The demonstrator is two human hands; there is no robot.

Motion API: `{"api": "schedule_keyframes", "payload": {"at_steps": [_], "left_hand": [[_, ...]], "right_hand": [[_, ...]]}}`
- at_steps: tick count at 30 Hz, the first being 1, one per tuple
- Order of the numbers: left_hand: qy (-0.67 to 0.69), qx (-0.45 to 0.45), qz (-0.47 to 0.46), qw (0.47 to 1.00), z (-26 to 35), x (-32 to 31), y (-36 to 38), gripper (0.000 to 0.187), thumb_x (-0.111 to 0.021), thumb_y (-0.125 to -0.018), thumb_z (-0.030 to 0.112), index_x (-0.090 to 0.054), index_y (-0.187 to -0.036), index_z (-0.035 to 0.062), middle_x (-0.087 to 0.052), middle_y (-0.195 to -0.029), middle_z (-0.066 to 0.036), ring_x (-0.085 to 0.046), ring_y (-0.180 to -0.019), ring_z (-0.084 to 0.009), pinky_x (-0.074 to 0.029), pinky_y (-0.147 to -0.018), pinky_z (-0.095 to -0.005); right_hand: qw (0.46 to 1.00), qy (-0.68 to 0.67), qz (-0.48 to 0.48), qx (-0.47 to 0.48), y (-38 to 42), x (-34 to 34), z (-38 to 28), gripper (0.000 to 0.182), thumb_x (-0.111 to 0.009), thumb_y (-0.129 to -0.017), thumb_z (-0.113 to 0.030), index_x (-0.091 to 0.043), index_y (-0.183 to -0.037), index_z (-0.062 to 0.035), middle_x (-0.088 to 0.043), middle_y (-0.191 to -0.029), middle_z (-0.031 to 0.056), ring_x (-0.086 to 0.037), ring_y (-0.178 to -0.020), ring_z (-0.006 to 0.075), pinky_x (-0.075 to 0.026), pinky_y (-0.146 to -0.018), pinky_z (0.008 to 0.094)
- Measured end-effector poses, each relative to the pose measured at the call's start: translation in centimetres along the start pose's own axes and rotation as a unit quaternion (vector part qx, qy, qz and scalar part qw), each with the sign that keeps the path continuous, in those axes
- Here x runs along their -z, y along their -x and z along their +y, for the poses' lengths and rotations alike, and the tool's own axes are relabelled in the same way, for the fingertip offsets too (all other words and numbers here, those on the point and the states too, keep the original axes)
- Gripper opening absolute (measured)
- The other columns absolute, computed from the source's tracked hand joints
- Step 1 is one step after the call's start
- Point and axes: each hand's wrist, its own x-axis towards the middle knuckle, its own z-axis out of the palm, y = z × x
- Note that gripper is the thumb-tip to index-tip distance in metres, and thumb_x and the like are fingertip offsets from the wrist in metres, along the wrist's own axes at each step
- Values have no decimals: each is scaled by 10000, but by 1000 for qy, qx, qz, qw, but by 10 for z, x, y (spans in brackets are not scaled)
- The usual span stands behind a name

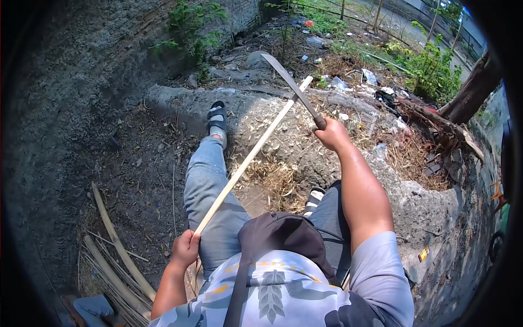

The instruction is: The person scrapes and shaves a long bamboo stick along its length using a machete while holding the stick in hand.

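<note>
My left hand (185, 248) is closed around the near end of a long, pale bamboo strip (248, 159), beside my left thigh. The strip slants up and away over my leg toward a concrete ledge (180, 98). In my right hand (333, 135) is a machete (294, 87), gripped by its dark handle, with the blade pointing up and to the left. Near the strip's far end, the blade crosses it in this view. Pale shavings (272, 122) lie scattered on the ledge below.
Long bamboo pieces (117, 245) lie at lower left, near another person's leg (95, 309). A rough wall (60, 109) rises on the left. A tree trunk (474, 90) leans at the right, with litter and plants (436, 76) behind. A dark bag (283, 237) rests against my front.
</note>
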Motion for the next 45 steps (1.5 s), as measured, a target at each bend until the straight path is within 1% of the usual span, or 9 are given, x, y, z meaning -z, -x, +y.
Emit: {"api": "schedule_keyframes", "payload": {"at_steps": [5,6,11,14,21,26,34,37,45], "left_hand": [[36,-14,7,999,-12,-8,-3,335,-645,-1042,285,-616,-842,18,-596,-627,-117,-555,-562,-177,-455,-561,-369],[43,-14,7,999,-12,-8,-2,329,-647,-1041,277,-615,-843,16,-593,-626,-120,-550,-561,-177,-453,-560,-369],[9,-29,12,999,-8,-3,-2,313,-642,-1042,255,-616,-842,16,-607,-635,-121,-550,-567,-176,-452,-564,-369],[3,-10,13,1000,-9,-6,-6,310,-639,-1040,256,-621,-843,18,-620,-646,-123,-567,-578,-183,-460,-572,-375],[-11,21,11,1000,8,-3,-4,309,-647,-1035,262,-632,-850,15,-622,-647,-114,-568,-580,-176,-466,-571,-377],[4,15,2,1000,0,-3,-8,308,-648,-1035,258,-630,-844,18,-612,-630,-97,-553,-572,-158,-456,-558,-374],[19,-4,10,1000,1,-5,-6,302,-639,-1038,226,-610,-823,14,-602,-618,-94,-544,-556,-165,-445,-547,-369],[1,-33,56,998,8,-14,-4,303,-634,-1040,222,-608,-822,13,-602,-623,-110,-558,-557,-180,-447,-548,-372],[0,2,23,1000,4,-9,-5,305,-635,-1041,218,-597,-817,15,-594,-623,-119,-545,-557,-181,-446,-552,-375]], "right_hand": [[987,12,-87,138,21,2,-23,297,-762,-832,-296,-717,-1045,-95,-741,-948,188,-712,-933,388,-542,-814,474],[977,74,-152,133,31,10,-44,302,-746,-814,-266,-725,-1072,-111,-750,-1026,167,-715,-1022,364,-563,-893,481],[927,174,-213,254,52,6,-79,252,-736,-793,-243,-727,-1015,-125,-749,-1001,149,-717,-1007,349,-569,-886,482],[944,94,-247,200,32,-11,-58,210,-716,-765,-225,-724,-962,-154,-750,-949,128,-721,-981,340,-570,-866,480],[948,151,-162,229,37,-13,-60,193,-707,-753,-199,-709,-943,-167,-751,-948,118,-725,-969,344,-568,-856,479],[951,128,-171,225,50,-11,-65,218,-694,-773,-187,-699,-988,-148,-746,-956,138,-723,-972,360,-569,-880,494],[913,160,-157,340,55,-18,-83,256,-745,-786,-250,-688,-1007,-134,-744,-882,147,-732,-883,372,-589,-791,497],[925,154,-155,310,41,-22,-73,262,-756,-766,-226,-692,-1001,-129,-754,-913,132,-737,-906,359,-585,-827,491],[922,169,-161,308,53,-17,-87,229,-757,-771,-251,-714,-972,-150,-753,-921,132,-736,-921,352,-582,-842,480]]}}
